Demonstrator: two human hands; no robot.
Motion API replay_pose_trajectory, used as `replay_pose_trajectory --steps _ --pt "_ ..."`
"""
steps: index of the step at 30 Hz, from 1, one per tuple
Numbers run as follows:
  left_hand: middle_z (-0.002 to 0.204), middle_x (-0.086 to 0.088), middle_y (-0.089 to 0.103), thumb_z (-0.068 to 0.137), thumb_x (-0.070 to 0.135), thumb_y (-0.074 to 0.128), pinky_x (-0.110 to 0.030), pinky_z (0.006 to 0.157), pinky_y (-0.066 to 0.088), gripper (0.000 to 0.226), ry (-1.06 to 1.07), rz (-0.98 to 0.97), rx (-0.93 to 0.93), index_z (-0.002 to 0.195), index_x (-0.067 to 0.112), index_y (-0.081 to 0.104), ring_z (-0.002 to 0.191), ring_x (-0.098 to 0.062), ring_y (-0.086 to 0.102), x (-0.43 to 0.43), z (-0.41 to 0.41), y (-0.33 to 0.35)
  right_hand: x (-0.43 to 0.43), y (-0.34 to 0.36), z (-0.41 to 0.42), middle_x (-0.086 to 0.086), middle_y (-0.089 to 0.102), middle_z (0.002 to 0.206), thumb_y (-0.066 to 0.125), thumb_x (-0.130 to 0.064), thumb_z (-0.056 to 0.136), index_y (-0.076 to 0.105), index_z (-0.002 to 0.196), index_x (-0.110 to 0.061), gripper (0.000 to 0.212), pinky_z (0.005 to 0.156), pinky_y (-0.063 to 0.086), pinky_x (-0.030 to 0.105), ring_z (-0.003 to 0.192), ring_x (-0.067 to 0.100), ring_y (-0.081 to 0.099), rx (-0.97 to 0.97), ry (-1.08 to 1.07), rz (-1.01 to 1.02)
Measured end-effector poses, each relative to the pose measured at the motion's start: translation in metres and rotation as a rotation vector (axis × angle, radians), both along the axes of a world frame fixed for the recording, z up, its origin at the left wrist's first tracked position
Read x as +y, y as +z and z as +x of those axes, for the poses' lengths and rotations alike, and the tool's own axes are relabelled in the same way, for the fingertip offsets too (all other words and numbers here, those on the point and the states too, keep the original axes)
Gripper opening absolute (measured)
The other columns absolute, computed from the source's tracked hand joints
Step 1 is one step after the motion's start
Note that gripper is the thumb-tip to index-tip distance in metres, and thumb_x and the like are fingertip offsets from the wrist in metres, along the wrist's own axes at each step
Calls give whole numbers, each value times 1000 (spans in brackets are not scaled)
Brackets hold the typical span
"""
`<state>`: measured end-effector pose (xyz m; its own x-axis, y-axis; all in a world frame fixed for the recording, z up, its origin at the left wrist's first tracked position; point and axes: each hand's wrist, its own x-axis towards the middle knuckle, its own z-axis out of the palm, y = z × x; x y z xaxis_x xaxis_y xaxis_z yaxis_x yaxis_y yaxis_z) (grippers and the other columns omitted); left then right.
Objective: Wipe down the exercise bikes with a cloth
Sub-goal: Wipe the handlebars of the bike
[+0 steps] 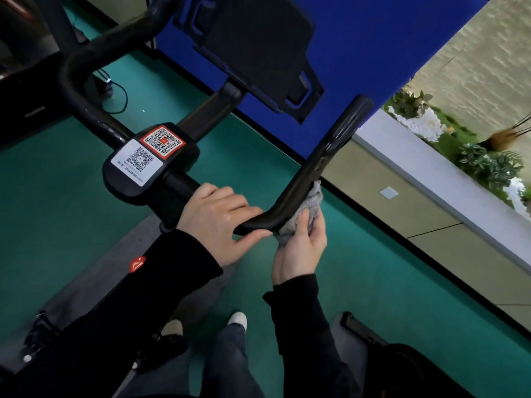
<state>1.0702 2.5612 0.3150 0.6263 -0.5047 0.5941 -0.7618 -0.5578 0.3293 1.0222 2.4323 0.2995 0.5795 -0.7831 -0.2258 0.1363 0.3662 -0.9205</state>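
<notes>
The black tubular metal handlebar of the exercise bike (pixel 321 156) curves from the upper left of the frame through the centre, and its right end bends up toward the upper right. The small crumpled grey terry cloth (pixel 313 201) is bunched against the underside of that bend, just right of centre, gripped by the right hand (pixel 301 251).

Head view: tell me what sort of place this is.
Probably a gym or shared fitness room: an exercise bike's handlebar with a grey cloth held against it, QR-code stickers on its centre block, a green sports-type floor, and a second dark machine at upper left.
</notes>
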Motion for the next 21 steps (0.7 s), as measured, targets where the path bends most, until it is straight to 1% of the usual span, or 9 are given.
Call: replay_pose_trajectory --steps 2,4,5,10,13,15,17,20,21 --pt "71 6 64 82 52 61 -33 67 35 32 -8 14 0 84 22 73 66 -20 59 0 0 1 -9 7 7 26 54 129 35 -5 101 45 132 1 33 105 39 55 116 41 55 -44 60 181" --pt "72 6 64 82 52 60 -33 67 34 33 -15 38 13 85 22 73 66 -20 59 1 0 3 -16 15 11 24 60 117 32 -7 102 44 134 0 35 89 54 45 95 33 66 -91 131 318" --pt "72 6 64 83 52 59 -32 67 33 34 -12 50 22 85 21 73 66 -21 59 2 -1 5 -17 17 11 24 62 111 32 -8 102 44 134 0 35 80 58 39 88 30 68 -108 171 361" --pt "71 6 65 82 51 59 -32 68 34 33 -6 83 92 86 22 74 66 -20 61 0 -4 12 -21 12 -1 21 70 98 33 -6 100 41 136 -1 37 70 58 34 84 28 70 -181 328 492" --pt "73 6 65 82 53 56 -32 68 36 36 -6 117 139 89 23 74 67 -20 61 1 -5 15 -30 15 6 21 71 94 37 -3 95 46 130 -9 37 66 58 34 83 30 71 -205 409 571" --pt "74 7 65 83 55 53 -32 69 37 38 -11 131 177 92 24 74 69 -20 61 1 -5 18 -33 17 12 20 72 90 51 -10 81 49 123 -12 42 66 58 34 80 28 71 -205 454 588" --pt "75 7 65 83 56 52 -32 70 37 40 -14 143 195 93 25 74 71 -20 62 1 -5 20 -34 15 11 19 72 88 59 -16 66 52 119 -11 53 66 58 33 79 27 71 -207 490 614" --pt "75 7 66 82 55 54 -33 69 37 39 -19 136 211 94 24 74 71 -19 62 1 -6 22 -35 6 5 21 71 90 60 -11 65 54 116 -7 51 73 59 35 81 28 71 -216 549 624" --pt "75 6 67 81 55 55 -34 69 37 39 -19 131 219 93 24 74 70 -19 62 0 -6 23 -37 6 5 22 70 91 64 -12 62 53 118 -5 57 75 59 36 81 28 71 -212 568 626"
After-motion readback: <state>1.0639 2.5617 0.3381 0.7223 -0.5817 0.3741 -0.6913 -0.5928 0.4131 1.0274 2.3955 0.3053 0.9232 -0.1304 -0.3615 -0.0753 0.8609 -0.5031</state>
